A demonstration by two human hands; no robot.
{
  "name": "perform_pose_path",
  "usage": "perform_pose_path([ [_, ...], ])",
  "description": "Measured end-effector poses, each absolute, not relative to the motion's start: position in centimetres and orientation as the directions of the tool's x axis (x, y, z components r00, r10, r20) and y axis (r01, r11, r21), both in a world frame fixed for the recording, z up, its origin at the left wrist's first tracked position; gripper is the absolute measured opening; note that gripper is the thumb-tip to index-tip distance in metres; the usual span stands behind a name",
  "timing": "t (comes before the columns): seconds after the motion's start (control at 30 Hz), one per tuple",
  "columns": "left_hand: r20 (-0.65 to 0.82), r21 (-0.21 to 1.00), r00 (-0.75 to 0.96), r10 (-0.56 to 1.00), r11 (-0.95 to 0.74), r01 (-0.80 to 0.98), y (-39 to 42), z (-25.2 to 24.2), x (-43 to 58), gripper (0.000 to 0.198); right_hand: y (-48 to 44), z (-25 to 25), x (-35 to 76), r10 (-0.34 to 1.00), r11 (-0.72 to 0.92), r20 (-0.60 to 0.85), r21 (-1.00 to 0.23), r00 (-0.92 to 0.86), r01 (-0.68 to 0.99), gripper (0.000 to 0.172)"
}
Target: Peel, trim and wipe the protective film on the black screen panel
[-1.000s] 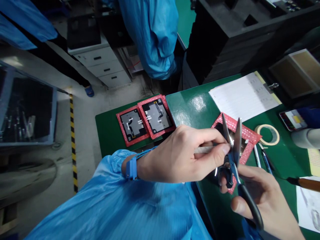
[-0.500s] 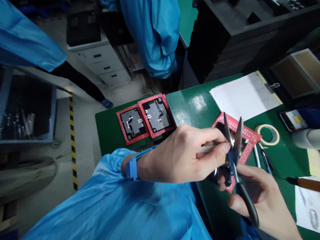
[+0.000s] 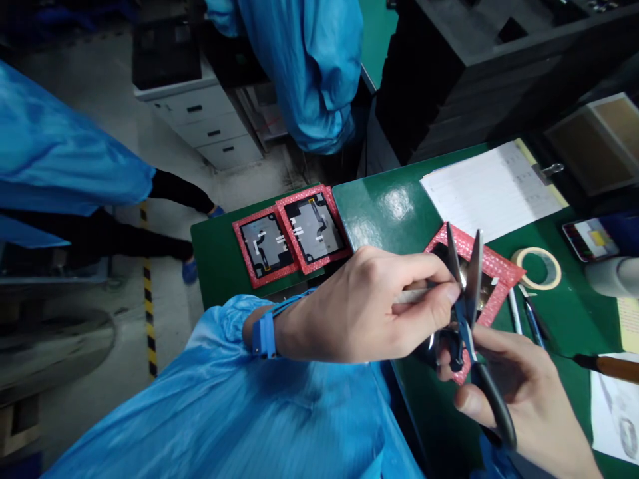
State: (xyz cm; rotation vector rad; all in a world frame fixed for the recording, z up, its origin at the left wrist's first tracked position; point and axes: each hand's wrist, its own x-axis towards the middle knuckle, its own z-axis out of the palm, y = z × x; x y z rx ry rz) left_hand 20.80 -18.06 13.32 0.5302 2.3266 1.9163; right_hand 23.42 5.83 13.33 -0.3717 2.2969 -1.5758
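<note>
My right hand (image 3: 519, 392) grips a pair of scissors (image 3: 468, 299) by the black handles, with the blades parted and pointing away from me. My left hand (image 3: 379, 306), wearing a blue wrist strap (image 3: 263, 334), is closed in a pinch right beside the blades. A thin pale strip (image 3: 415, 295) shows between its fingers; its kind cannot be made out. Beneath both hands lies a pink bubble-wrap pouch (image 3: 499, 266) with a dark, shiny part on it, mostly hidden.
Two pink bubble-wrap pouches (image 3: 304, 263) bearing dark flat panels overlap at the table's left. On the green table (image 3: 379, 213) are clipped papers (image 3: 486, 189), a tape roll (image 3: 554, 269), pens (image 3: 533, 322) and a phone (image 3: 592, 239). A person in blue (image 3: 70, 153) walks at left.
The person at left has moved further right into view, with both legs now showing. My hands and the scissors have barely moved; the blades look slightly closer together.
</note>
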Motion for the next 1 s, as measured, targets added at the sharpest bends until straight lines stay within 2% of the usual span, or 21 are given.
perform_pose_path([
  [0.3, 0.121, 0.975, -0.940, 0.320, 0.141, 0.174, -18.0, 13.2, 20.8, 0.019, 5.9, 13.3, 23.4, -0.381, 0.364, -0.164, -0.931, -0.910, 0.015, 0.060],
  [0.87, 0.127, 0.976, -0.940, 0.318, 0.129, 0.176, -18.1, 13.2, 20.8, 0.020, 5.5, 13.1, 23.6, -0.368, 0.370, -0.148, -0.929, -0.918, 0.002, 0.060],
  [1.0, 0.154, 0.973, -0.938, 0.312, 0.118, 0.199, -18.1, 13.0, 20.9, 0.021, 5.5, 12.7, 24.3, -0.288, 0.381, -0.180, -0.923, -0.941, 0.060, 0.062],
])
